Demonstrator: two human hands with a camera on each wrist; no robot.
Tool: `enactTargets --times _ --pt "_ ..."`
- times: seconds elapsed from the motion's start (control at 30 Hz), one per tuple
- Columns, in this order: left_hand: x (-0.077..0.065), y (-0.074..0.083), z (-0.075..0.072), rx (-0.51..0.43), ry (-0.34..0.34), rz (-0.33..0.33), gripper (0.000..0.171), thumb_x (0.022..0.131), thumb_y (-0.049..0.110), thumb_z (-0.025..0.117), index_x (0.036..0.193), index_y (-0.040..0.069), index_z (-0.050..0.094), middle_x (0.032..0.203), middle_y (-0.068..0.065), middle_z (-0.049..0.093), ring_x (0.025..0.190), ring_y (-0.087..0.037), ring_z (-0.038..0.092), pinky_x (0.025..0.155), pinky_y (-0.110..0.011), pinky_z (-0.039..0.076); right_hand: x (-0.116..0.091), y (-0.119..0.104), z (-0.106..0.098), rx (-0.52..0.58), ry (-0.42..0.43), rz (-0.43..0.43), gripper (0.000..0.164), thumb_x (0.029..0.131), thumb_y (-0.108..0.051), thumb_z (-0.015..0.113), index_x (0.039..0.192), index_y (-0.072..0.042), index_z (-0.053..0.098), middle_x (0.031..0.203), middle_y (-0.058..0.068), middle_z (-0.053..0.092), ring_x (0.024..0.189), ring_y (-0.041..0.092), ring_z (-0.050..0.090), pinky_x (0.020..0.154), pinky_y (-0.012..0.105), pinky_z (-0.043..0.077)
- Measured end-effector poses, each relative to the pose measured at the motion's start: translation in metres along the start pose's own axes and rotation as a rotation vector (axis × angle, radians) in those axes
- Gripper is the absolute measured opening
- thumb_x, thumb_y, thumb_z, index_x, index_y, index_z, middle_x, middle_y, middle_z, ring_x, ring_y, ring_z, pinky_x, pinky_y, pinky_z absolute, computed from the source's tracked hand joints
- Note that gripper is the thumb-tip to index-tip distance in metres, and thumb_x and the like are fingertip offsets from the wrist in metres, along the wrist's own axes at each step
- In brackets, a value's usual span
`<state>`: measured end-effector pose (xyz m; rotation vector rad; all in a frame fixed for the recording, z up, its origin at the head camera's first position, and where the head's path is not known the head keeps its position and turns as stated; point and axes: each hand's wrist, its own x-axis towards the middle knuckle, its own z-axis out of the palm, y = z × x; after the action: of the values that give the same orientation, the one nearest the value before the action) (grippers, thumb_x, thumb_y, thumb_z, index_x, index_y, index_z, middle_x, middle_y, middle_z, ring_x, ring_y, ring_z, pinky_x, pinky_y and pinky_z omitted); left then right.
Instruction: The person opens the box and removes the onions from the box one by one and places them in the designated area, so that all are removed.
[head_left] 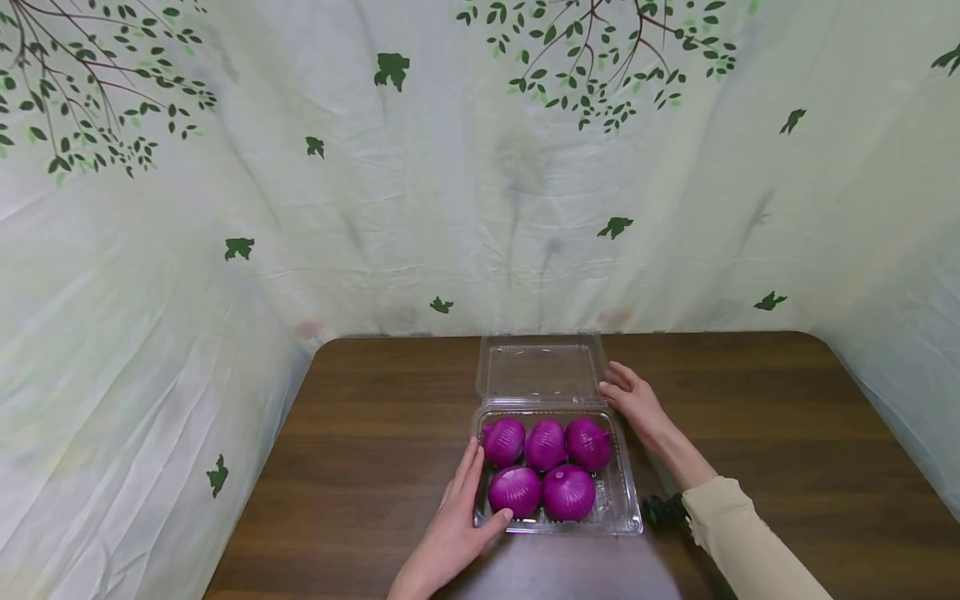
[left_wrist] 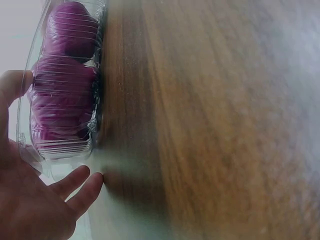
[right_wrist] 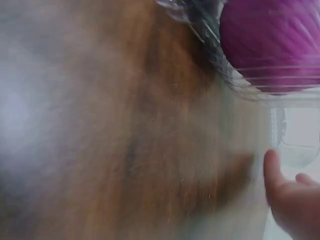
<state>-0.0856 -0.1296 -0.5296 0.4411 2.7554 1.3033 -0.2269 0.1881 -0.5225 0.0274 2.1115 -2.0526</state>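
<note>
A clear plastic clamshell box (head_left: 618, 500) lies on the table with its lid (head_left: 540, 371) folded back, away from me. Several purple onions (head_left: 567, 493) sit in its base in two rows, and the front right corner holds none. My left hand (head_left: 453, 521) rests along the left side of the base, fingers extended and thumb at the front rim. The left wrist view has onions (left_wrist: 62, 100) showing through the ribbed wall beside that hand. At the lid's right edge is my right hand (head_left: 636, 407), its fingers loosely bent and fingertips right at the plastic.
The brown wooden table (head_left: 375, 433) has rounded far corners. A pale curtain (head_left: 450, 192) with printed leaves hangs behind it and along both sides. Near my right sleeve (head_left: 738, 525) a dark object (head_left: 663, 510) shows at the wrist.
</note>
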Motion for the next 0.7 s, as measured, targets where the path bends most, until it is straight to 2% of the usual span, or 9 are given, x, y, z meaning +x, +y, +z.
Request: enactTargets --times 0.17,0.37,0.57,0.7 --pt "-0.002 0.000 0.000 -0.004 0.005 0.011 0.090 0.090 0.043 0.069 0.158 0.012 0.019 0.165 0.001 0.007 0.140 -0.043 0.025 0.104 -0.067 0.029 -0.016 -0.003 -0.001 -0.134 0.089 -0.051 0.062 0.102 -0.013 0.053 0.153 0.002 0.024 0.156 0.027 0.025 0.138 0.041 0.034 0.111 0.050 0.032" --pt "-0.002 0.000 0.001 -0.001 0.002 0.003 0.091 0.090 0.044 0.068 0.158 0.013 0.018 0.165 0.002 0.006 0.140 -0.042 0.026 0.103 -0.067 0.030 -0.036 -0.001 0.000 -0.304 0.143 -0.220 0.051 0.099 -0.008 0.056 0.147 -0.001 0.039 0.146 0.025 0.042 0.131 0.040 0.044 0.104 0.053 0.040" --pt "-0.002 -0.001 0.001 0.016 0.016 0.021 0.091 0.089 0.043 0.069 0.158 0.012 0.018 0.165 -0.001 0.008 0.139 -0.041 0.027 0.103 -0.067 0.031 -0.053 0.001 0.005 -0.440 0.130 -0.457 0.047 0.095 -0.001 0.062 0.140 -0.004 0.051 0.146 0.017 0.045 0.126 0.033 0.049 0.101 0.052 0.042" --pt "-0.002 0.000 0.000 0.021 0.022 0.026 0.091 0.089 0.042 0.069 0.158 0.011 0.018 0.165 -0.001 0.009 0.139 -0.041 0.027 0.103 -0.068 0.030 -0.062 0.003 0.009 -0.530 0.081 -0.537 0.047 0.092 -0.002 0.066 0.137 -0.009 0.055 0.145 0.010 0.047 0.124 0.027 0.052 0.098 0.045 0.046"
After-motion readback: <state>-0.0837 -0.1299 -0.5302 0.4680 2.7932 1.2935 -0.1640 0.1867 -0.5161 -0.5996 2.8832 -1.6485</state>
